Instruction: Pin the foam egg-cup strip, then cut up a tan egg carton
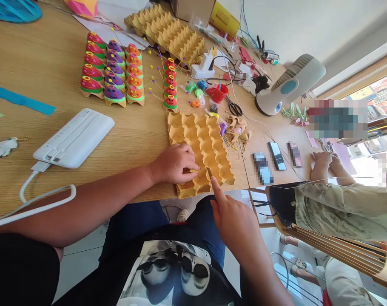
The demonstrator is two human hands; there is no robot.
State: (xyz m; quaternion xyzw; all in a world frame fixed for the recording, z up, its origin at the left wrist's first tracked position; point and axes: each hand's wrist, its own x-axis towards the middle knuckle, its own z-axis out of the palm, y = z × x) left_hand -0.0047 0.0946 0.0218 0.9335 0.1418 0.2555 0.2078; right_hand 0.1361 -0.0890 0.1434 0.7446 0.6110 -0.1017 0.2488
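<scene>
A yellow-brown cardboard egg tray point(196, 131) lies flat at the table's near edge. My left hand point(176, 163) rests on its near left part with the fingers curled down, pressing the tray. My right hand point(234, 223) comes up from below, closed round a thin blade-like tool point(209, 172) whose tip touches the tray's near row; the index finger lies along it. Behind the tray stand rows of painted cone-shaped egg-tray pieces point(113, 70) in red, purple, orange and green.
A white power bank point(74, 138) with a cable lies at the left. A second egg tray point(168, 32), a small fan point(287, 83), scissors point(234, 108), a red cup point(219, 92), cardboard scraps and phones sit farther back and right. Another person's hands point(324, 163) rest at the right edge.
</scene>
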